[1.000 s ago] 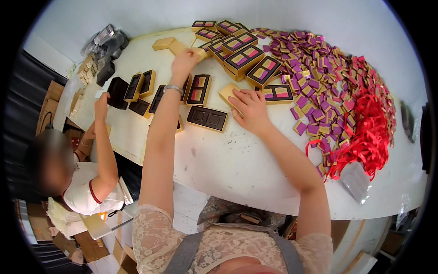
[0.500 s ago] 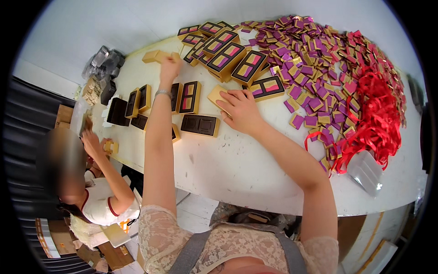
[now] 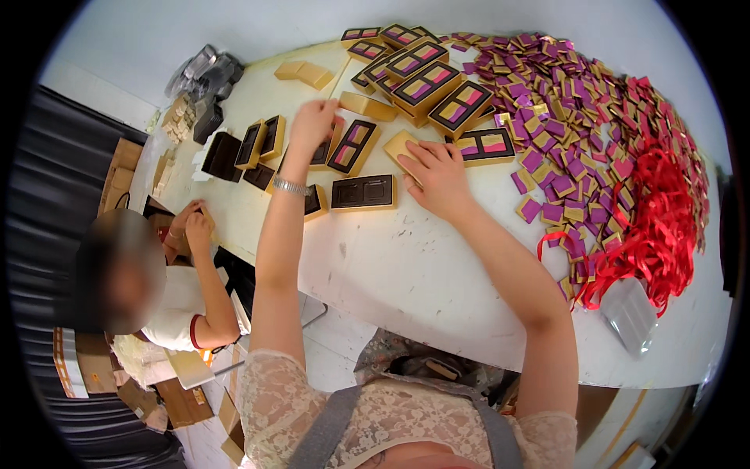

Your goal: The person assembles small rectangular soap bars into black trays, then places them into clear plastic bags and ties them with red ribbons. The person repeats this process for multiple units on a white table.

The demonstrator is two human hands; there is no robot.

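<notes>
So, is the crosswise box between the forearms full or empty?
Empty: the box shows bare dark hollows, with none of the coloured pieces seen in other boxes.

So there's a black curtain (image 3: pixel 58 172) on the left, some cardboard boxes (image 3: pixel 183 400) on the white floor (image 3: pixel 336 336), someone (image 3: pixel 176 313) in a red-trimmed white tee, and a pale wall (image 3: pixel 289 27) at the back.

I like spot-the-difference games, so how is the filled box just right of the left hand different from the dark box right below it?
The filled box has colourful pieces in both compartments, while the dark box shows only its bare tray.

The filled box points away from the person at a slant, but the dark box lies left to right.

Both have gold outsides and dark trays with two compartments.
</notes>
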